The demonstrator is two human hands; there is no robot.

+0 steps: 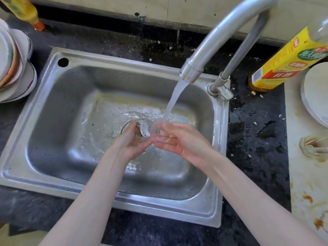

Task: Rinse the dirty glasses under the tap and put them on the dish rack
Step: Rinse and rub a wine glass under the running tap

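Observation:
A small clear glass [157,129] sits under the running stream from the steel tap [191,70], low over the sink [58,110]. My right hand [179,141] holds the glass with its fingers curled round it. My left hand [133,141] is at the glass's left side, fingers bent against it. Water pours into the glass and splashes around the drain. A second dirty glass [312,146] holding thin sticks stands on the right counter.
Stacked bowls and plates [14,63] stand left of the sink. A yellow bottle [26,11] lies at the back left. A yellow-labelled bottle [284,63] and a white plate [316,93] are at the right. The right counter is stained.

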